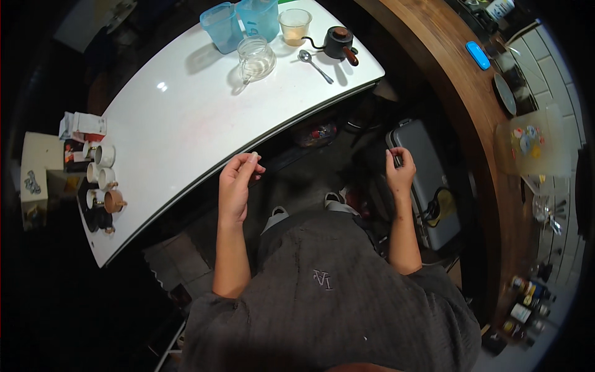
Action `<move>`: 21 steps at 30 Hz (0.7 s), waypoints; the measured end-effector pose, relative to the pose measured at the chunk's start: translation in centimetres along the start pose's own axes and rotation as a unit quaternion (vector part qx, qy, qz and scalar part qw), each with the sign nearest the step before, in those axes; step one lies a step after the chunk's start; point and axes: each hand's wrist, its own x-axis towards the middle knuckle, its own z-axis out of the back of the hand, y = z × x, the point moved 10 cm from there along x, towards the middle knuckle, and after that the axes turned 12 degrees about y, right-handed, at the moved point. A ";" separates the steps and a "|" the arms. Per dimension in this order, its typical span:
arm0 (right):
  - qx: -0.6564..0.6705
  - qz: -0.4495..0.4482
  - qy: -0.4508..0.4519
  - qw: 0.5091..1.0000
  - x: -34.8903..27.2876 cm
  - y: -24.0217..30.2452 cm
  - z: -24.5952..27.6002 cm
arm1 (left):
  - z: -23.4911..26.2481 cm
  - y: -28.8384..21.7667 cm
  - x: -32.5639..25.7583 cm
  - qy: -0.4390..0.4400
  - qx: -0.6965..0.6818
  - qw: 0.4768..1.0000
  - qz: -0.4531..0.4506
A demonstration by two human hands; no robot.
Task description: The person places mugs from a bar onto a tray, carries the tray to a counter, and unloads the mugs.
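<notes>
Well, nearest to me is my own dark grey shirt (pixel 297 304). Past it, my left hand (pixel 240 180) is curled, thumb seeming to meet the fingertips, just beside the near edge of the white table (pixel 180 127); my right hand (pixel 401 168) is loosely bent near the grey hard case (pixel 427 162). I see nothing gripped in either, though I can't tell whether something tiny hides between the fingers. Farther off, on the tabletop, are a metal spoon (pixel 317 67), a handled glass mug (pixel 257 61) and a dark gooseneck kettle (pixel 338 44); beyond the mug stand two translucent blue pitchers (pixel 222 28). Working well here, I judge, means lifting my wrists over that table edge, taking the mug by its handle and avoiding the kettle's thin spout.
</notes>
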 end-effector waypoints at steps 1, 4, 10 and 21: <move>-0.004 0.008 -0.002 1.000 -0.4 1.2 -0.4 | 1.1 -0.2 0.1 0.007 0.011 1.000 -0.003; 0.008 0.006 -0.014 1.000 -1.9 4.6 -1.6 | 4.6 0.0 0.3 0.012 0.010 1.000 0.015; 0.052 -0.024 -0.011 0.998 -4.8 9.0 -3.9 | 9.7 -0.1 0.8 0.016 0.012 0.999 0.033; 0.123 0.000 -0.003 0.992 -1.4 11.2 -4.7 | 10.7 -1.8 2.6 -0.003 0.011 0.999 0.030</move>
